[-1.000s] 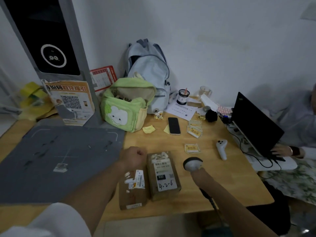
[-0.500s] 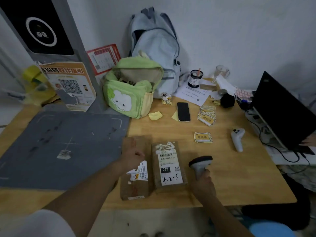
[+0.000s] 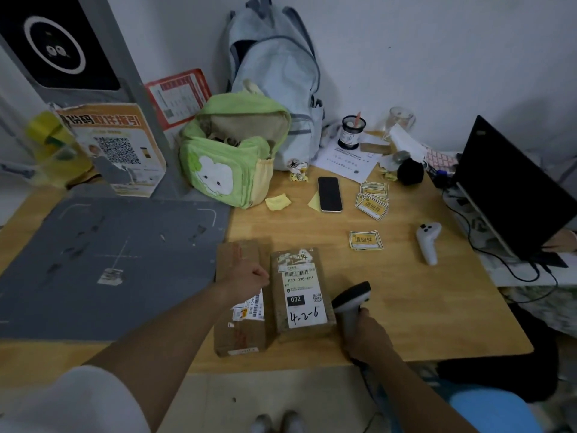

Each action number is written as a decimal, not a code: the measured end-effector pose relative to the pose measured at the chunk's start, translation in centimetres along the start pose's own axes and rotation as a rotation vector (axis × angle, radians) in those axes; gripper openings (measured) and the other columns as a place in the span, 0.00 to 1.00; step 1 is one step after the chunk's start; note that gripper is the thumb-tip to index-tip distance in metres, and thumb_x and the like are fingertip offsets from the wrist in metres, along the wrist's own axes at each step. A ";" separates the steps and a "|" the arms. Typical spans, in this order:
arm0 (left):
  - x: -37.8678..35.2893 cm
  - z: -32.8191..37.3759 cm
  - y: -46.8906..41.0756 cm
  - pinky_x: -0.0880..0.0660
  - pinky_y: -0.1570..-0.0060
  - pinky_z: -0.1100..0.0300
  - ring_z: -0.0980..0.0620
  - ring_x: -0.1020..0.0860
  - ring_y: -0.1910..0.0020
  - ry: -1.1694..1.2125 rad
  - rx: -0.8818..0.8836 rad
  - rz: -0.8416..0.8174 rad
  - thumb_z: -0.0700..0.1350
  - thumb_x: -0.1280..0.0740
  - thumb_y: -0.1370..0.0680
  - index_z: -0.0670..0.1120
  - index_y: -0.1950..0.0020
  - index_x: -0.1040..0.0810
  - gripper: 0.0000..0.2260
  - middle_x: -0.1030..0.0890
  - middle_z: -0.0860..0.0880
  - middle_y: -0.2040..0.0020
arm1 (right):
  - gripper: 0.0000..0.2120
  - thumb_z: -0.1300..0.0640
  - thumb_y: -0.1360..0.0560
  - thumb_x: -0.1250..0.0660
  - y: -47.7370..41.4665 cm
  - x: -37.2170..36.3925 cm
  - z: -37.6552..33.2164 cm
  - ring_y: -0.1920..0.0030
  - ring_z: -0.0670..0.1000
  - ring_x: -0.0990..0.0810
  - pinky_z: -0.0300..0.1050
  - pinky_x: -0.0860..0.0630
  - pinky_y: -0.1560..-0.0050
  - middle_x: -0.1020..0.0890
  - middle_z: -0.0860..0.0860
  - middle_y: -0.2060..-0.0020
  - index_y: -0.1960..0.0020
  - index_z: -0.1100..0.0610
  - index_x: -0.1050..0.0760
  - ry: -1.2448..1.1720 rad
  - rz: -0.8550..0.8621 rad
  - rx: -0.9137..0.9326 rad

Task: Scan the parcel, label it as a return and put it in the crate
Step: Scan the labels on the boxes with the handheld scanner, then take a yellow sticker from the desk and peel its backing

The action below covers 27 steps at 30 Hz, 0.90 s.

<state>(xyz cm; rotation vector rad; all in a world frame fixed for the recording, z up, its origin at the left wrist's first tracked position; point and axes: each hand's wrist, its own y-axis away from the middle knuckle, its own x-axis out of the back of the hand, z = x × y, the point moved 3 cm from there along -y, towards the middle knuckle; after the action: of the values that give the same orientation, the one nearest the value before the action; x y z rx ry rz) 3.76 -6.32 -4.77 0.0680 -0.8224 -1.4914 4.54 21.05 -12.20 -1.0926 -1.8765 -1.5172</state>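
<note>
Two brown cardboard parcels lie side by side near the table's front edge. The right parcel (image 3: 299,295) carries a white label reading 032 and 4-2-6. My left hand (image 3: 246,278) rests in a loose fist on top of the left parcel (image 3: 239,326), partly covering its white barcode label. My right hand (image 3: 367,334) grips a grey handheld barcode scanner (image 3: 351,300), whose head sits just right of the right parcel. Yellow return stickers (image 3: 365,240) lie beyond the parcels, with a further stack of stickers (image 3: 373,201) behind them. No crate is in view.
A grey scanning mat (image 3: 93,260) covers the table's left side under a kiosk post (image 3: 62,51). A green bag (image 3: 231,154), a pale backpack (image 3: 274,76), a phone (image 3: 329,193), a white controller (image 3: 427,240) and a laptop (image 3: 512,189) stand around the wooden table (image 3: 437,307).
The view has tilted down and closer. My left hand slid toward me along the left parcel. My right hand tipped the scanner so its head sits beside the right parcel.
</note>
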 end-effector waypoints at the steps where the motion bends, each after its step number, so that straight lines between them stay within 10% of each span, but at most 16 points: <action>1: 0.1 -0.1 -0.1 0.29 0.62 0.55 0.46 0.27 0.61 0.007 0.010 0.002 0.37 0.35 0.25 0.46 0.66 0.24 0.10 0.25 0.44 0.63 | 0.20 0.54 0.27 0.41 0.3 0.4 -0.4 0.51 0.59 0.23 0.50 0.24 0.52 0.25 0.60 0.46 0.36 0.57 0.38 -0.030 0.011 0.011; 21: 7.0 11.6 1.8 0.24 0.47 0.44 0.41 0.22 0.54 -0.105 -0.298 0.084 0.38 0.34 0.26 0.45 0.64 0.23 0.07 0.21 0.41 0.56 | 0.08 0.52 0.26 0.33 4.1 18.6 -3.2 0.67 0.51 0.22 0.44 0.26 0.67 0.19 0.51 0.66 0.53 0.56 0.20 -0.635 0.634 0.041; 24: 8.5 14.2 2.3 0.24 0.49 0.47 0.42 0.23 0.54 -0.118 -0.362 0.116 0.39 0.35 0.25 0.40 0.56 0.22 0.03 0.21 0.41 0.55 | 0.05 0.51 0.28 0.31 4.4 21.3 -3.7 0.63 0.53 0.19 0.55 0.20 0.54 0.18 0.51 0.66 0.57 0.52 0.21 -0.732 0.646 0.041; 27: 9.2 15.8 2.7 0.28 0.56 0.52 0.45 0.25 0.57 -0.165 -0.409 0.126 0.37 0.36 0.25 0.40 0.58 0.23 0.04 0.23 0.42 0.58 | 0.08 0.56 0.25 0.33 5.1 23.2 -4.8 0.67 0.51 0.22 0.48 0.23 0.61 0.20 0.53 0.66 0.51 0.61 0.21 -0.760 0.518 0.055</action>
<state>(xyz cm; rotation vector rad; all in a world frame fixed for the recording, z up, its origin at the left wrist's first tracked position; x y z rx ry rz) -3.40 -7.20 12.28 -0.4096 -0.6243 -1.5313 -4.86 23.19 10.03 -2.1295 -1.8150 -0.7956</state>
